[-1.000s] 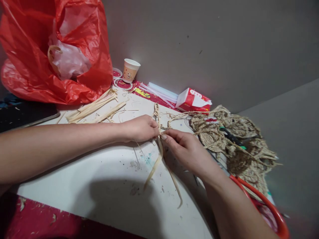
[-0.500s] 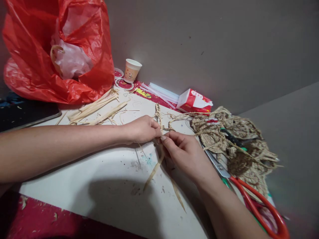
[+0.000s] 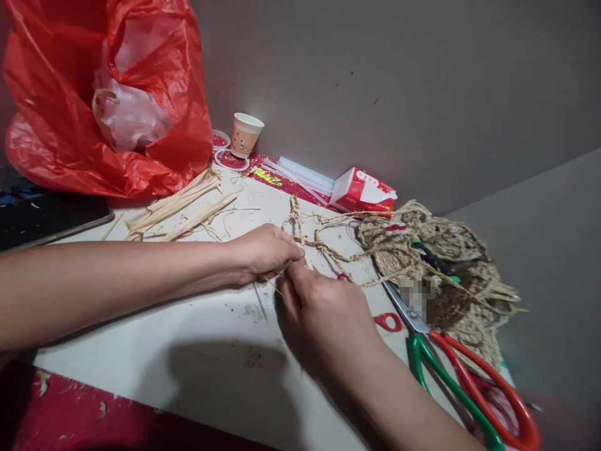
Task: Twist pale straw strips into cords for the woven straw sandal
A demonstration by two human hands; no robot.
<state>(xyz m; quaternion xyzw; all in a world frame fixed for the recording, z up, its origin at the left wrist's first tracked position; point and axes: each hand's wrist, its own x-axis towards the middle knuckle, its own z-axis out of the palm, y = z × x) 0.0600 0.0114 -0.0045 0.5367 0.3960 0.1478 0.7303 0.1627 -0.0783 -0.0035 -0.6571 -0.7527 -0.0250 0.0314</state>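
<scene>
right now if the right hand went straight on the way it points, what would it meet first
Probably the left hand, up and left of the right hand in the picture; whether they already touch is unclear.

From here the plastic bag [image 3: 183, 106] is bright, glossy red, with pinkish-white plastic [image 3: 136, 119] inside it. The wall [image 3: 413, 113] is flat grey, dotted with a few dark specks. I see a paper cup [image 3: 246, 136] in peach-orange with small dark dots below a white rim, and a box [image 3: 357, 190] in red and white. The tabletop [image 3: 126, 357] is white, smudged grey in places; the dry strips [image 3: 176, 199] are pale straw yellow, the braided cord [image 3: 347, 259] tan, the woven bundle [image 3: 462, 239] a browner beige. Scissor handles [image 3: 521, 404] show green and orange-red.
</scene>
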